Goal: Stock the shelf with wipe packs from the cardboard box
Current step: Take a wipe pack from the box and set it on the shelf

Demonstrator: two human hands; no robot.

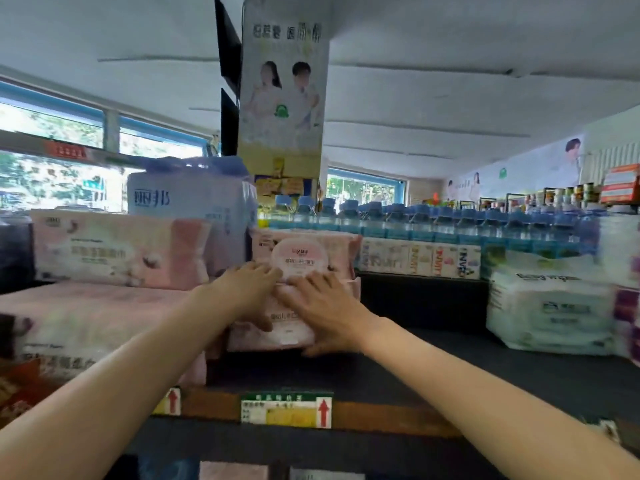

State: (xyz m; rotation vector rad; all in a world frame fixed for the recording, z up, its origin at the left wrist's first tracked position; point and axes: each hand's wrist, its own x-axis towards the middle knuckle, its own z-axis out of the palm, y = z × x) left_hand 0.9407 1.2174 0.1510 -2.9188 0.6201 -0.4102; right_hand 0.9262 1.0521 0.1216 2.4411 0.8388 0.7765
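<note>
**Pink wipe pack being seated on the top shelf**

Both hands out at arm's length on the lower pink wipe pack [277, 327], which lies on the dark shelf [433, 362] with a second pink pack [304, 254] stacked on top of it; left hand [247, 292] over the lower pack's upper left corner, fingers fairly straight and reaching to the seam between the two packs, thumb down the front face; right hand [325, 306] flat across the front right, fingers spread and straight, heel near the bottom edge; neither grip curled round anything, so pressing rather than clamping.

Long axis of the pack running left to right, parallel to the shelf edge; pack directly ahead of both hands, touching both, with neither hand clearly nearer; judged a push straight back, away from the body, to square the pack under its neighbour; risk of skewing the stack if one palm leads.

Just left, a larger stack of pink packs [86, 323] close beside it, another pale pack [117, 247] above; bare shelf to the right, then white wipe packs [550, 306] well apart; rows of blue-capped bottles [433, 220] behind; price tag [287, 410] on the shelf lip below; cardboard box not in view; image blurred, print unreadable.
</note>
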